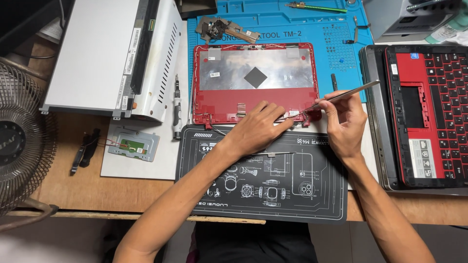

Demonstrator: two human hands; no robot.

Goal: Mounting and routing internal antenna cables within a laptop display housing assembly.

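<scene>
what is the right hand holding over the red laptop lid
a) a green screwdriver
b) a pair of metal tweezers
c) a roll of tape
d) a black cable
b: the right hand pinches slim metal tweezers whose tips point down at the lower edge of the red laptop lid, next to the left hand resting flat on that edge.

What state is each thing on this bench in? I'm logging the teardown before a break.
red laptop lid shell: lying open-side up, screen panel out, foil lining exposed
left hand: fingers pressed flat on the shell's lower edge
right hand: gripping metal tweezers, tips at the shell's lower right corner
red keyboard base: lying keys up, trackpad opening bare
electric screwdriver: lying unused beside the shell
trackpad board: detached, wires attached
</scene>
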